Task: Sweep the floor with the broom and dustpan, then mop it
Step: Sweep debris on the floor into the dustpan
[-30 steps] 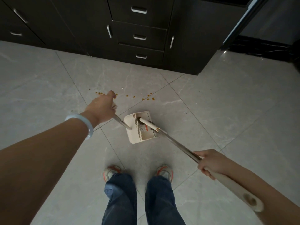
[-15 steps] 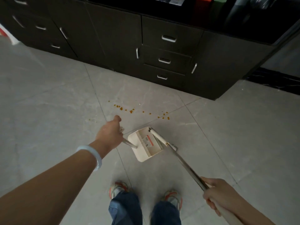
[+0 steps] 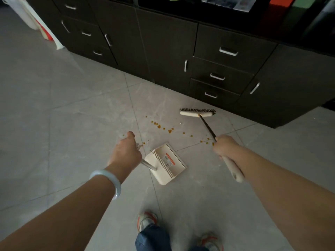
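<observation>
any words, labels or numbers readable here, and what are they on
No text can be read in this view.
Dustpan: a white sticker with an orange strip, its print too small and blurred to read.
Shelf above the cabinets: printed sheets, too blurred to read.

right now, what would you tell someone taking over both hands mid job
Left hand: gripping the dustpan's metal handle; dustpan is low by the feet, mouth toward the crumbs.
Right hand: gripping the broom handle; broom head is out past the spill, near the cabinet.
Orange crumbs lie scattered on the tiles between broom and dustpan.
Done: tools in position.
Left: pull crumbs into the dustpan, then mop. No mop in view.
</observation>
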`<state>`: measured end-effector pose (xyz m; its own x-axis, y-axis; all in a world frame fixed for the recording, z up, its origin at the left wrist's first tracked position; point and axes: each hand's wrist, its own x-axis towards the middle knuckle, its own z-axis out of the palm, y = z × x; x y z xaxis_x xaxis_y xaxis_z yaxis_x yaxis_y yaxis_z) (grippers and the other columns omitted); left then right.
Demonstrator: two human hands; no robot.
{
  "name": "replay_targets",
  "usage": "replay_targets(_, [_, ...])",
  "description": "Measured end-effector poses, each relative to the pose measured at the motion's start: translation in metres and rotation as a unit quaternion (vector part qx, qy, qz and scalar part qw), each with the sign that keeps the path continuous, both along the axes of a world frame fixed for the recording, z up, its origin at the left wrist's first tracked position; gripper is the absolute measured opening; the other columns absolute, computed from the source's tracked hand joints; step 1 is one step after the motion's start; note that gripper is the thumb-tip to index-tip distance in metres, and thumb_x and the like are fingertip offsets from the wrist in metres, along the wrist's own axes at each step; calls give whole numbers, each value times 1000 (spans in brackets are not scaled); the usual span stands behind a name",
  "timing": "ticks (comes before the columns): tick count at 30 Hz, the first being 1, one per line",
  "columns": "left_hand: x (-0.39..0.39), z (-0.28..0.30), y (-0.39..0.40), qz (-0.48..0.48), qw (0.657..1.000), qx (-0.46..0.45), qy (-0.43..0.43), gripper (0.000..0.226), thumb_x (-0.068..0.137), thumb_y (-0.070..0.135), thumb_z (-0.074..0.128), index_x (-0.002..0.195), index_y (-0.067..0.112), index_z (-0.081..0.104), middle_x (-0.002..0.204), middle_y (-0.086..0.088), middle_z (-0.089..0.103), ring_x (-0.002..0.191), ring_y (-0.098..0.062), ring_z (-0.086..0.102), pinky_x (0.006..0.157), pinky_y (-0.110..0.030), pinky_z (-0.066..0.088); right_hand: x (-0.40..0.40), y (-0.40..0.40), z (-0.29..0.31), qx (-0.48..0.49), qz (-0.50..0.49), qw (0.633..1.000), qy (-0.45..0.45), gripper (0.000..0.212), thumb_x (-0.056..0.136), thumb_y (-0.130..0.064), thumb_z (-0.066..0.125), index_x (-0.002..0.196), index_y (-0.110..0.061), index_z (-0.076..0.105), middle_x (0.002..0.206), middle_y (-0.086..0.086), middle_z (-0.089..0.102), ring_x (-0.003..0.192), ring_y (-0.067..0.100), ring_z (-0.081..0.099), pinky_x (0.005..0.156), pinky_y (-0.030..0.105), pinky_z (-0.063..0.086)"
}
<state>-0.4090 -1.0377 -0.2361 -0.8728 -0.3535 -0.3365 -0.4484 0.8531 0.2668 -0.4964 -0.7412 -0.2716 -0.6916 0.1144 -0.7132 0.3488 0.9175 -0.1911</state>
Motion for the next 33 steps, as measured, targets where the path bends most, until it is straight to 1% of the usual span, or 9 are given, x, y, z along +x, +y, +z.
replay_targets(2, [-4, -2, -4, 0, 1000, 0, -1, 35, 85, 9, 59, 116, 13, 42, 94, -11, 64, 91, -34, 63, 68, -35, 46, -6, -14, -16, 10, 22, 1000, -6, 29, 85, -5, 51, 113, -4, 60, 81, 10, 62, 60, 24, 64, 52, 27, 53])
replay_targets(6, [-13, -1, -6, -6, 1000, 4, 1, 38, 83, 9, 60, 116, 13, 43, 97, -12, 65, 93, -35, 63, 71, -36, 48, 26, -2, -18, 27, 69, 995, -70, 30, 85, -7, 51, 114, -4, 60, 83, 8, 62, 61, 22, 66, 37, 18, 41])
replay_targets(10, [-14, 3, -8, -5, 1000, 13, -3, 37, 82, 8, 59, 115, 11, 43, 95, -13, 65, 91, -36, 63, 71, -37, 50, 82, 54, 48, 46, 116, 988, -95, 51, 86, -11, 50, 136, -21, 51, 111, 8, 62, 89, 21, 67, 68, 23, 54])
replay_targets(13, [-11, 8, -5, -6, 1000, 22, -5, 34, 82, 7, 58, 112, 10, 43, 93, -15, 64, 89, -38, 64, 73, -41, 54, 118, 75, 83, -2, 32, 995, -98, 65, 80, -1, 52, 140, -27, 46, 82, 7, 61, 47, 17, 60, 45, 26, 51])
replay_targets(15, [-10, 11, -4, -11, 1000, 18, -6, 34, 82, 7, 58, 113, 9, 44, 95, -17, 65, 90, -39, 63, 74, -41, 53, 126, 69, 74, -15, -1, 997, -72, 67, 80, 0, 49, 142, -25, 44, 72, 7, 57, 36, 14, 54, 34, 21, 42])
replay_targets(21, [-3, 11, -4, -11, 1000, 12, -1, 33, 83, 6, 59, 113, 9, 44, 87, -10, 57, 92, -36, 62, 71, -38, 48, 144, 31, 27, -54, -5, 994, -95, 62, 79, 2, 50, 140, -10, 47, 109, 17, 66, 46, 9, 54, 33, 12, 36])
replay_targets(25, [5, 9, -4, -14, 1000, 12, 3, 34, 84, 8, 59, 116, 8, 46, 95, -14, 62, 92, -35, 60, 72, -35, 45, 188, 37, 47, -144, -76, 971, -175, 71, 69, 8, 55, 137, -12, 52, 49, 7, 62, 30, 16, 49, 35, 21, 41])
replay_targets(30, [26, 8, 0, -29, 999, 14, -6, 44, 86, 12, 62, 126, 10, 45, 106, -18, 65, 101, -37, 60, 78, -37, 47, 230, 79, 83, -221, -167, 949, -151, 71, 70, 11, 53, 136, -16, 52, 54, 29, 57, 37, 22, 45, 35, 23, 39])
replay_targets(33, [43, 8, -2, -49, 999, 14, -4, 42, 87, 17, 62, 125, 13, 45, 100, -13, 67, 95, -34, 62, 71, -33, 43, 239, 94, 82, -225, -216, 942, -126, 70, 74, 12, 52, 137, -19, 49, 51, 21, 53, 37, 21, 43, 35, 22, 39])
